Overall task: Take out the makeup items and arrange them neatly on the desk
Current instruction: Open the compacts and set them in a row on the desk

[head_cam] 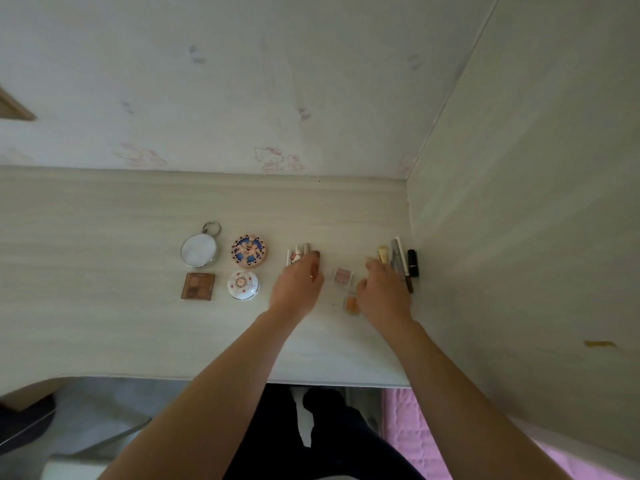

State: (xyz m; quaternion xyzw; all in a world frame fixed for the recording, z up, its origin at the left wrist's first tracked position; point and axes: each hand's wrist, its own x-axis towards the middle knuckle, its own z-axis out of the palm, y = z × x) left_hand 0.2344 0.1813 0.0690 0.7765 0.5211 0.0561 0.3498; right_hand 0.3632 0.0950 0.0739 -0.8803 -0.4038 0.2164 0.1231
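On the pale wood-grain desk [104, 323] below cartoon-print wallpaper [242, 98], both hands' grip state cannot be told.

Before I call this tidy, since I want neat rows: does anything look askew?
Mostly neat. The brown square palette sits slightly rotated beside the white round compact. The small orange case between the left hand and right hand lies apart from any row.
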